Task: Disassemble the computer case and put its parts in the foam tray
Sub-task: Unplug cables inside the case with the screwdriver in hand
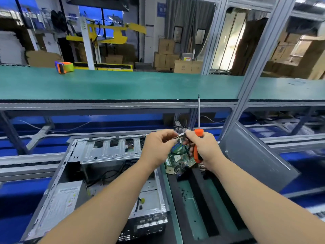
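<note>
The open metal computer case [98,173] lies on its side at lower left, its inside partly hidden by my left forearm. Above the black foam tray [207,208] both hands are raised. My left hand [158,148] pinches a small white connector on black wires [181,136]. My right hand [205,148] grips an orange-handled screwdriver [198,132] with its shaft pointing up, and its fingertips also touch the wires. A green circuit board [179,161] hangs below the hands, over the tray's far end.
A grey side panel [255,155] leans at the right of the tray. A green shelf [123,85] runs across above, with an orange tape dispenser [64,67] at its left. An aluminium post [260,55] rises at right. Small screws [184,192] lie in the tray.
</note>
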